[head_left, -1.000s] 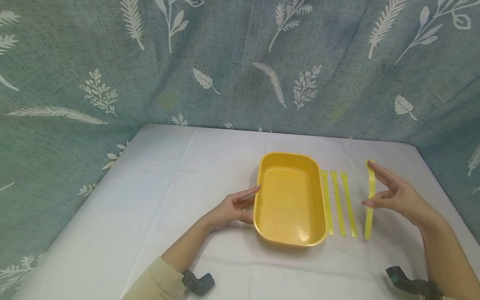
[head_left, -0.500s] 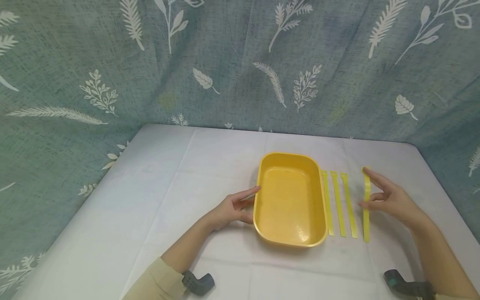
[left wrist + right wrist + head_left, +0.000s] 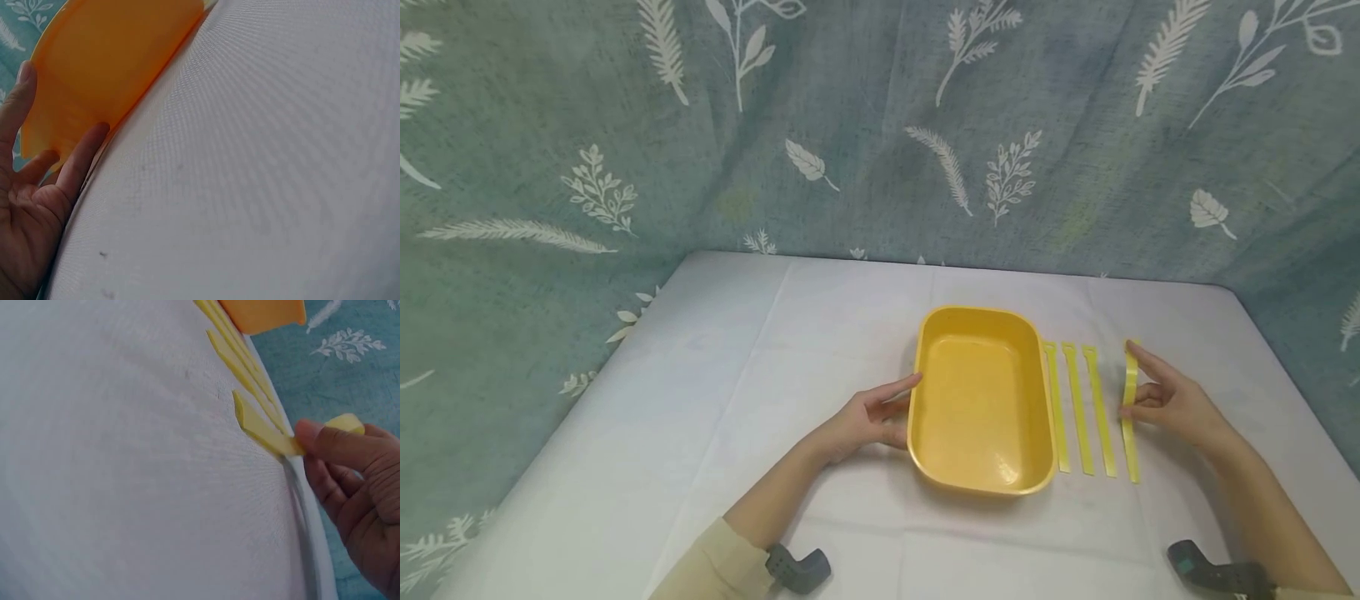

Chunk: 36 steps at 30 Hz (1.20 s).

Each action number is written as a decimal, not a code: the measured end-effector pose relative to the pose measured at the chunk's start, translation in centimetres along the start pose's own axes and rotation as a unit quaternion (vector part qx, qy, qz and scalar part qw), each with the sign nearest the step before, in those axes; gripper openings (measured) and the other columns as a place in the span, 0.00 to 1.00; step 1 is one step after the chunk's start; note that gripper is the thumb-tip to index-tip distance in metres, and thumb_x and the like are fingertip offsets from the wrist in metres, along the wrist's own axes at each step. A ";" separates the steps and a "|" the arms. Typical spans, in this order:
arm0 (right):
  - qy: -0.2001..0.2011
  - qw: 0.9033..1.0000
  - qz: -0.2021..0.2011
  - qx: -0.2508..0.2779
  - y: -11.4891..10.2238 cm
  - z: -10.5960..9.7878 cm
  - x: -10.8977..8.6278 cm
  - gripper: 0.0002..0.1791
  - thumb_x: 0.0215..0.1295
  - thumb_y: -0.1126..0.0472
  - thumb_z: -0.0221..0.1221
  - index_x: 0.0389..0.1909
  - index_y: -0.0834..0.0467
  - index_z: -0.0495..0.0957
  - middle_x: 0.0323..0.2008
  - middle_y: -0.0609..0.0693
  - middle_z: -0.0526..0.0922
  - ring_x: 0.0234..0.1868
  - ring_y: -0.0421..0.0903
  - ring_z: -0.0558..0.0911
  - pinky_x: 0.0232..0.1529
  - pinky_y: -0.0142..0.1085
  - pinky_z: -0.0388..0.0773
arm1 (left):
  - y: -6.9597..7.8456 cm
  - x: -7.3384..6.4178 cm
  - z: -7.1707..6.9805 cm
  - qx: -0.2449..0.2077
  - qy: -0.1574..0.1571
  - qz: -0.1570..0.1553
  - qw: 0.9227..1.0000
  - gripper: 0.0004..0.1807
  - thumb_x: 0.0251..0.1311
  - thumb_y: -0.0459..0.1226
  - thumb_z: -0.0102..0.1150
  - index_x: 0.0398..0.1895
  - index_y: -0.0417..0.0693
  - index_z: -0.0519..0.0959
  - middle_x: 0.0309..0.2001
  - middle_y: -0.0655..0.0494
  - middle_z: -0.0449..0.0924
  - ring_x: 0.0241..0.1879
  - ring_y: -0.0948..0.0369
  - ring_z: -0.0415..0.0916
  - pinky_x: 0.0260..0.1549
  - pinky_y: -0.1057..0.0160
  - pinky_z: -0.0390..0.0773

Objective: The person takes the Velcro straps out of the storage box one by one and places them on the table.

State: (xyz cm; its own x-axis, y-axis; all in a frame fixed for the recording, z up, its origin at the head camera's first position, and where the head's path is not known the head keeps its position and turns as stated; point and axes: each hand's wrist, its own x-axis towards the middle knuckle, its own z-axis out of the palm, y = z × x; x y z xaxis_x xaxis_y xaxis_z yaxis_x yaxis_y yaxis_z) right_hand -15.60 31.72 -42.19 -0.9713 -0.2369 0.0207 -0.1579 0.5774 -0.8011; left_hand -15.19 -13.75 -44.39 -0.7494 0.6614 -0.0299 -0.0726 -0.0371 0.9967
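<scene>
Right hand: we see the right hand (image 3: 1172, 404) to the right of the row of strips, its grip pinched on a yellow strip (image 3: 1130, 412), thumb and fingers closed on the strip's middle.
Held strip: its near end lies on the table (image 3: 737, 400), while its far part stands lifted and slightly bowed by the fingers; in the right wrist view the thumb presses on it and its far end curls up behind the thumb.
Three flat strips: we count three more yellow strips (image 3: 1078, 408) lying flat and parallel, between the tray and the held strip, just beside the tray's right edge and close to one another without overlap.
Tray: a yellow tray (image 3: 981, 400) with rounded corners sits near the middle of the table, its long side running near to far; we see nothing inside it.
Left hand: the left hand (image 3: 868, 417) rests against the tray's left rim, the grip loose with fingers straight and touching the wall, not curled round it.
Surroundings: a white cloth covers the table, and a blue-green curtain with white leaf prints (image 3: 850, 125) hangs behind and to both sides.
</scene>
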 end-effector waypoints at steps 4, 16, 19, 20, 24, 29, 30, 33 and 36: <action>0.011 0.998 0.027 -0.063 0.0 0.1 -0.1 0.58 0.47 0.64 0.71 0.75 0.54 0.43 0.45 0.63 0.79 0.29 0.37 0.80 0.31 0.21 0.75 | 0.0 0.2 0.0 -0.002 0.002 0.001 1.000 0.48 0.47 0.39 0.72 0.72 0.53 0.57 0.74 0.57 0.51 0.71 0.51 0.53 0.61 0.58 0.69; 0.018 0.989 0.021 -0.143 0.4 0.1 0.0 0.59 0.46 0.55 0.73 0.75 0.51 0.46 0.43 0.61 0.79 0.40 0.50 0.77 0.41 0.32 0.75 | -0.1 0.3 0.0 0.005 0.000 -0.002 1.000 0.50 0.45 0.45 0.73 0.72 0.53 0.57 0.74 0.58 0.51 0.71 0.52 0.53 0.61 0.58 0.68; 0.020 0.989 0.013 -0.144 0.7 0.2 0.2 0.59 0.44 0.54 0.74 0.74 0.54 0.48 0.57 0.69 0.69 0.53 0.64 0.69 0.52 0.56 0.70 | -0.1 0.1 -0.1 0.010 0.004 -0.003 1.000 0.51 0.44 0.46 0.74 0.72 0.53 0.58 0.74 0.59 0.52 0.71 0.53 0.54 0.62 0.58 0.68; 0.020 0.990 0.014 -0.141 0.7 0.2 0.2 0.59 0.43 0.54 0.74 0.74 0.55 0.49 0.60 0.71 0.65 0.56 0.68 0.65 0.53 0.63 0.66 | -0.1 0.1 -0.1 0.010 0.004 -0.003 1.000 0.50 0.44 0.46 0.74 0.72 0.53 0.58 0.74 0.59 0.52 0.71 0.53 0.54 0.62 0.59 0.67; 0.017 0.991 0.022 -0.133 1.0 0.1 0.2 0.58 0.42 0.53 0.74 0.73 0.57 0.51 0.64 0.75 0.57 0.60 0.75 0.55 0.51 0.72 0.58 | -0.2 0.0 -0.1 0.007 0.001 0.003 1.000 0.50 0.44 0.45 0.74 0.72 0.52 0.58 0.74 0.59 0.52 0.71 0.53 0.53 0.62 0.59 0.68; 0.017 0.990 0.033 -0.134 1.3 0.2 0.2 0.51 0.42 0.52 0.74 0.66 0.65 0.62 0.64 0.76 0.56 0.61 0.76 0.52 0.52 0.73 0.55 | -0.2 0.0 -0.1 0.004 0.000 0.010 1.000 0.51 0.42 0.47 0.74 0.72 0.52 0.59 0.74 0.58 0.52 0.71 0.53 0.53 0.62 0.60 0.68; 0.016 0.990 0.033 -0.135 1.3 0.2 0.2 0.48 0.42 0.52 0.74 0.64 0.66 0.65 0.64 0.75 0.56 0.62 0.76 0.51 0.53 0.73 0.54 | -0.2 0.0 -0.1 0.004 -0.001 0.010 1.000 0.51 0.42 0.47 0.74 0.72 0.52 0.59 0.74 0.58 0.52 0.71 0.52 0.52 0.62 0.60 0.68; 0.011 0.988 0.034 -0.149 1.2 0.2 0.4 0.43 0.42 0.51 0.74 0.59 0.68 0.71 0.64 0.73 0.58 0.62 0.75 0.50 0.53 0.71 0.55 | -0.1 -0.1 -0.1 0.006 0.001 0.008 1.000 0.51 0.42 0.47 0.74 0.72 0.53 0.59 0.74 0.59 0.52 0.71 0.53 0.53 0.62 0.60 0.67; 0.007 0.986 0.034 -0.161 1.1 0.1 0.4 0.40 0.44 0.51 0.73 0.57 0.67 0.73 0.59 0.73 0.59 0.58 0.72 0.52 0.49 0.67 0.58 | -0.1 0.0 -0.1 0.009 0.000 0.008 1.000 0.51 0.43 0.46 0.74 0.72 0.53 0.58 0.73 0.60 0.53 0.71 0.53 0.53 0.63 0.59 0.66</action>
State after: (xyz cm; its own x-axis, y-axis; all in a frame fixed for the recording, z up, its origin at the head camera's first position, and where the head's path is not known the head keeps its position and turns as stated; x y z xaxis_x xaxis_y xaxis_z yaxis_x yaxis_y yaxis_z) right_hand -16.17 32.15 -43.11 -0.9834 -0.1808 -0.0165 -0.1393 0.8098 -0.5699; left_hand -15.24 -13.88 -44.51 -0.7510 0.6602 -0.0138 -0.0483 -0.0340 0.9983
